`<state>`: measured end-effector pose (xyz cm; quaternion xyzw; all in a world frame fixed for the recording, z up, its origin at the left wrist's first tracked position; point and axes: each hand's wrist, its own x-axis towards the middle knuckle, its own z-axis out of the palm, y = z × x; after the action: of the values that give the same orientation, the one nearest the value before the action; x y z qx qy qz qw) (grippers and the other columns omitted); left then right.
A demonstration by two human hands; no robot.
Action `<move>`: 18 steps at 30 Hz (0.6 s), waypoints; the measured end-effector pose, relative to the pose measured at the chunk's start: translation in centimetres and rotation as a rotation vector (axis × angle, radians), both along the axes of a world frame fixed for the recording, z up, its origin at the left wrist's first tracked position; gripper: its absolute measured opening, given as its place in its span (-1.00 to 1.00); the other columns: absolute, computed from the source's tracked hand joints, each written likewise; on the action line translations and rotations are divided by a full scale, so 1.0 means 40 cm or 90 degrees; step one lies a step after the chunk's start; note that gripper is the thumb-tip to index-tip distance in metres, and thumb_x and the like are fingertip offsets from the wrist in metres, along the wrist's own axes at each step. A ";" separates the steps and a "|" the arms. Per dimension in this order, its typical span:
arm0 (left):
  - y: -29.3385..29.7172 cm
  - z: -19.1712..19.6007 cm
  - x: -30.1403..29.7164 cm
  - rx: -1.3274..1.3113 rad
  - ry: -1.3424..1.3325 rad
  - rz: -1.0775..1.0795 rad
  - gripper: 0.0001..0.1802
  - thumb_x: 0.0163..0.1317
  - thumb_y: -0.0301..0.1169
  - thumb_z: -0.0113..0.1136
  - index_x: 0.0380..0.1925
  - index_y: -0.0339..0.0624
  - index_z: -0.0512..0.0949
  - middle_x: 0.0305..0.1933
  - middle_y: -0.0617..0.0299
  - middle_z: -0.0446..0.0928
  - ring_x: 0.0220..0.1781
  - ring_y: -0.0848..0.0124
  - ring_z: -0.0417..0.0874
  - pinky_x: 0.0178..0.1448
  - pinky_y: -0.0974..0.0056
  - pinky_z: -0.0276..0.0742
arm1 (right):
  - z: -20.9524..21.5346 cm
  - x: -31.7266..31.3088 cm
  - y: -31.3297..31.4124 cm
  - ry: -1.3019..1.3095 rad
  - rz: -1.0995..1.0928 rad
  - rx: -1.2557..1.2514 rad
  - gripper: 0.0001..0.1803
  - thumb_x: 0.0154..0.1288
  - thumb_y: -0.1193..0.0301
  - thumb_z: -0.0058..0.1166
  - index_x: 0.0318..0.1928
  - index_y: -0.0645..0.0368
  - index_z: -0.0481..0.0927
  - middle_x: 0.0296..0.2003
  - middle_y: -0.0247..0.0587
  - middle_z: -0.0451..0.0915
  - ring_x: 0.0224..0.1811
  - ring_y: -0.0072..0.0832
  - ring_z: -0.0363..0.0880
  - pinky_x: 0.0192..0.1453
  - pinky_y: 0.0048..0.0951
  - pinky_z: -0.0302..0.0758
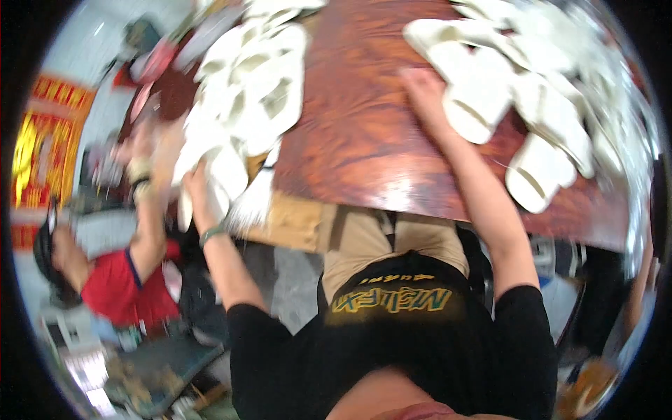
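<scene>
My left hand (196, 183) grips a white slipper (227, 171) at the near end of a row of white slippers (252, 91) along the left side of the table. Its fingertips are partly hidden behind the slipper. On the reddish-brown tabletop (357, 133), my right hand (423, 91) lies flat with its fingers stretched out, holding nothing I can see. Just right of it is another white slipper (479, 105), part of a loose pile. A further slipper (539, 171) lies closer to the table's near right edge. Motion blurs both hands somewhat.
At the left, a co-worker in a red shirt (119, 287) reaches toward the slipper row, with a blurred hand (143, 143). Clear plastic wrapping (595, 77) covers the right side. A wooden ledge (297, 222) sits below the tabletop. Pink items (155, 61) lie at the far left.
</scene>
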<state>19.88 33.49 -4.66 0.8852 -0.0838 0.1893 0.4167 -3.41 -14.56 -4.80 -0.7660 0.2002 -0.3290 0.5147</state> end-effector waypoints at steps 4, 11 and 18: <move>-0.014 -0.044 -0.002 0.376 -0.098 0.161 -0.19 0.06 0.23 0.09 -0.78 -0.49 0.45 -0.76 -0.14 0.38 -0.70 0.04 0.34 -0.46 -0.01 0.28 | 0.026 -0.005 0.030 -0.176 0.038 -0.042 -0.64 0.19 0.23 0.07 -0.50 0.35 0.53 -0.60 -0.05 0.51 -0.51 -0.38 0.46 -0.36 -0.34 0.37; -0.061 -0.014 -0.080 0.248 -0.166 0.090 -0.40 0.07 0.06 0.15 -0.49 -0.43 0.56 -0.55 -0.14 0.52 -0.52 0.00 0.48 -0.35 0.02 0.33 | 0.067 -0.059 0.073 -0.303 0.074 -0.273 -0.82 0.19 0.35 0.09 -0.39 0.23 0.49 -0.42 -0.11 0.45 -0.28 -0.22 0.45 -0.22 -0.30 0.39; -0.059 0.078 -0.336 -0.223 -0.221 0.101 -0.69 0.30 -0.31 0.05 -0.28 -0.43 0.54 -0.41 0.22 0.56 -0.42 0.54 0.44 -0.27 0.40 0.39 | 0.315 -0.344 0.209 0.189 0.706 -0.611 -0.75 0.13 0.36 -0.02 -0.57 0.27 0.50 -0.57 0.02 0.47 -0.47 -0.04 0.50 -0.37 -0.13 0.45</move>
<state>6.44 31.14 -1.54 0.7575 -0.0504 0.3820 0.5270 -17.16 -6.22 7.79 -0.9314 -0.3136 0.0341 0.1816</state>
